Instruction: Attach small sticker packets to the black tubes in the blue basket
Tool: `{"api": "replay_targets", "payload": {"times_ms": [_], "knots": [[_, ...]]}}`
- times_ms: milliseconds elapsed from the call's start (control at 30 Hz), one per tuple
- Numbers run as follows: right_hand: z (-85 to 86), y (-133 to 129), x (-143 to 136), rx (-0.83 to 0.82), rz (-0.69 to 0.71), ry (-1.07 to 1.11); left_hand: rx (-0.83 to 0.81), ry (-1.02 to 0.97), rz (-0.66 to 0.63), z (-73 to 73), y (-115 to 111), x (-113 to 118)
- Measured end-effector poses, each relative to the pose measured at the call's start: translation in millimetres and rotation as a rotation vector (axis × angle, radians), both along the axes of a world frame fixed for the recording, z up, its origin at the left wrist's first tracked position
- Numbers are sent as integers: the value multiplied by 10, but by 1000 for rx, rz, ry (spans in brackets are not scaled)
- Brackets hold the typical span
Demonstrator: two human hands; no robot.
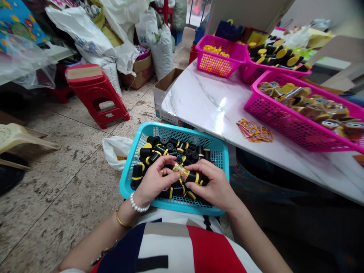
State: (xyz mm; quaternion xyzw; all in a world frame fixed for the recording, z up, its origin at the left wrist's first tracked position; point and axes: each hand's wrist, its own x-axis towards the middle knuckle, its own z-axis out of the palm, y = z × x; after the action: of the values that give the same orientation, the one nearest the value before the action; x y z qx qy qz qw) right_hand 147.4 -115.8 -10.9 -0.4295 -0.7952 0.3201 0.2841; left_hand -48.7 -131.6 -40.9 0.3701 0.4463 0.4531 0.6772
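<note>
Over the turquoise basket on my lap, my left hand pinches a small printed label, yellow with purple. My right hand is closed on a black cylinder with a yellow band, which touches the label's right end. Whether the label is stuck to the cylinder I cannot tell. Below both hands the basket holds many loose black cylinders with yellow bands or caps, lying in all directions. Some are hidden by my hands.
A marble-patterned table stands ahead and right, with a pile of printed labels near its edge. Pink baskets there hold yellow pieces, black-and-yellow cylinders and wrapped pieces. A red stool and white sacks are on the left.
</note>
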Motion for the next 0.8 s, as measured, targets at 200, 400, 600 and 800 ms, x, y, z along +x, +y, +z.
{"api": "replay_targets", "payload": {"times_ms": [200,400,600,800], "knots": [[-98,-49,8,-85,-18,144,-11,43,-144,11,2,10],[-121,-71,-25,33,-103,77,-23,28,-201,54,7,92],[-142,-95,67,153,-112,70,-48,15,-133,-4,13,29],[-333,-73,-55,-313,-205,417,174,269,3,-6,-30,57]]}}
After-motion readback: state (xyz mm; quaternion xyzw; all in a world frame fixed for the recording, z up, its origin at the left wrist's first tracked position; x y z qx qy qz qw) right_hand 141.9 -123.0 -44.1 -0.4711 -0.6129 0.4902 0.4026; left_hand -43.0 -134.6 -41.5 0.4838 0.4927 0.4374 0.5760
